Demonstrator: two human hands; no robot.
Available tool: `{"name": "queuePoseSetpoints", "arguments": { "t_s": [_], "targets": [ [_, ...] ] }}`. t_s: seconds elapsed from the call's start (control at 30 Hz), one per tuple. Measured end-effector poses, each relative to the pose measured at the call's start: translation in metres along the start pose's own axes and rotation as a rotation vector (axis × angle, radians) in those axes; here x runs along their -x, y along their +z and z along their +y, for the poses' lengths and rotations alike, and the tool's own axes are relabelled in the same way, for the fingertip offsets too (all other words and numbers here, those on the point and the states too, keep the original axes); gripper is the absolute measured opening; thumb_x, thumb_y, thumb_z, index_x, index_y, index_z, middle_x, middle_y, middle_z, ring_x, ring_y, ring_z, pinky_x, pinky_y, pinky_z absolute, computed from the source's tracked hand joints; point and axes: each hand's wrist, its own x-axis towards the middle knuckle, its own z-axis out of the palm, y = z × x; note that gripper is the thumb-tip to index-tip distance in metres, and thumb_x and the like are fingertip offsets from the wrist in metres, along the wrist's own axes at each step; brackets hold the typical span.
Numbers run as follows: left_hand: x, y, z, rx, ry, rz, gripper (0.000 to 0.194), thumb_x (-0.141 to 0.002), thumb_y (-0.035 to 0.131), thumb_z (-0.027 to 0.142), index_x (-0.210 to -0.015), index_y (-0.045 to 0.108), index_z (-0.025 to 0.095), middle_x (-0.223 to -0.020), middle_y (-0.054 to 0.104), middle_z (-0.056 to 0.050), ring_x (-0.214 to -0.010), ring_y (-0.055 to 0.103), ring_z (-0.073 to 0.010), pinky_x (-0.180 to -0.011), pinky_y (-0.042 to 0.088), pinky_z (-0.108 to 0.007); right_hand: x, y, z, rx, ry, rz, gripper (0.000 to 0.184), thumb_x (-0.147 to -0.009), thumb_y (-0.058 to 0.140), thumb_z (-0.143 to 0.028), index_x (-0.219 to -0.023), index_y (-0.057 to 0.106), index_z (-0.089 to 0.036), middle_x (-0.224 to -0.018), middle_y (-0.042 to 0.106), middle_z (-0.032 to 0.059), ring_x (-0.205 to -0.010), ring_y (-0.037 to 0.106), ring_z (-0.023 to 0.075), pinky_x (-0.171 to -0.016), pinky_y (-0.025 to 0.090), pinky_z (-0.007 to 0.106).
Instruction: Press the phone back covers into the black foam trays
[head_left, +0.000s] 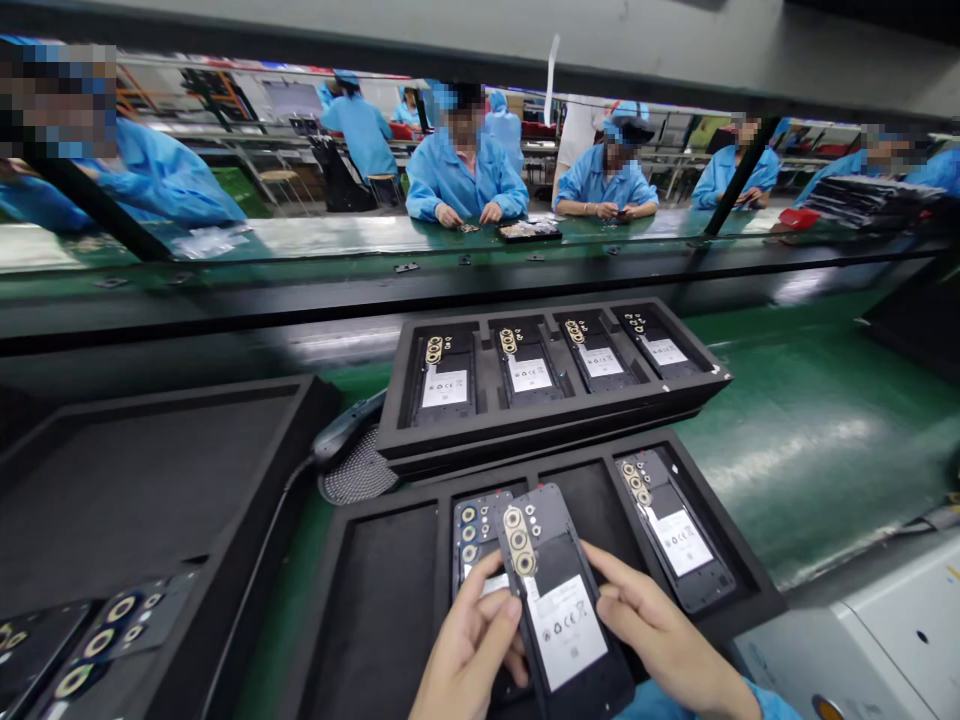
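A black smartphone without its back cover [555, 565] is tilted between my two hands above the near foam tray [390, 505]. Its white battery label and gold camera rings face up. My left hand [472, 640] closes on its left edge, the thumb over the side. Along the opposite edge press the fingers of my right hand [652, 625]. Just behind my left fingers, a second phone [465, 530] lies in a slot of the tray, partly hidden. Another phone [675, 530] occupies the slot at the tray's right end.
Farther back, a stacked foam tray [517, 425] carries several similar phones. To the left stands a larger black tray [172, 450] with phones in its near corner. A cabled device [349, 430] rests beside it. Co-workers in blue [469, 180] sit across the green bench.
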Motion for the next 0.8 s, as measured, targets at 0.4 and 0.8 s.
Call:
{"name": "queuePoseSetpoints", "arguments": {
  "t_s": [0.4,0.8],
  "targets": [
    [0.008,0.016,0.008,0.027,0.069,0.173,0.083,-0.079,0.072,0.061,-0.136,0.038,0.012,-0.093,0.066,-0.009,-0.067,0.055,-0.0162,-0.064,0.045,-0.027,0.002,0.003,-0.012,0.219,0.018,0.046,0.067,-0.095,0.042,-0.065,-0.142,0.052,-0.019,-0.102,0.068,0.0084,-0.101,0.056,0.0264,-0.096,0.040,0.038],
    [0.005,0.014,-0.003,-0.004,0.125,0.249,0.079,-0.073,0.075,0.066,-0.128,0.054,0.014,-0.099,0.065,-0.011,-0.071,0.057,-0.0176,-0.063,0.048,-0.027,0.000,0.006,-0.014,0.226,-0.004,0.056,0.061,-0.095,0.042,-0.061,-0.138,0.056,-0.019,-0.096,0.068,0.0069,-0.093,0.056,0.0243,-0.096,0.039,0.038]
  ]
}}
